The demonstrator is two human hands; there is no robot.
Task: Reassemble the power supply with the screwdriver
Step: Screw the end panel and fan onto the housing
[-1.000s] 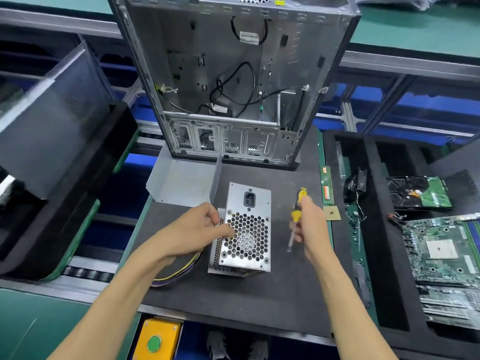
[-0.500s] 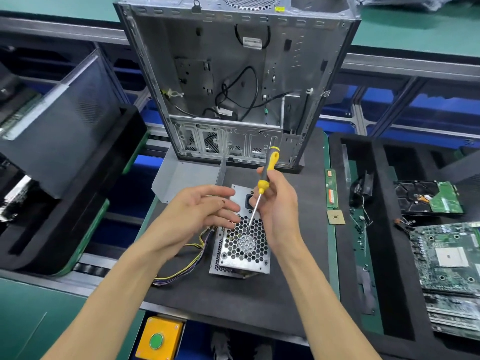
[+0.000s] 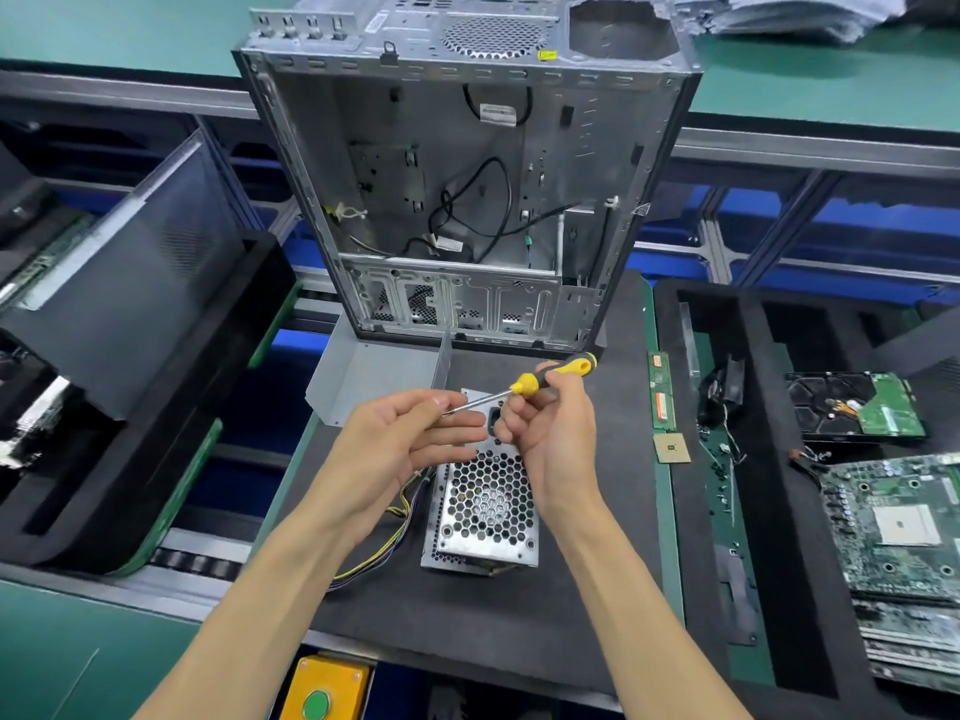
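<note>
Black mat (image 3: 467, 631), power supply (image 3: 485, 511) centred, hands (image 3: 493, 433) above

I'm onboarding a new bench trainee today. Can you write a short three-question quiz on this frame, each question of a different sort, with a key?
1. True or false: the right hand holds the screwdriver by its yellow and black handle.
2. Where does the screwdriver's tip point? A) into the open computer case B) at the left hand fingers C) at the hard drive
3. Fill in: the power supply lies on the dark mat with its honeycomb ____ facing up.

Key: 1 true; 2 B; 3 grille.
</note>
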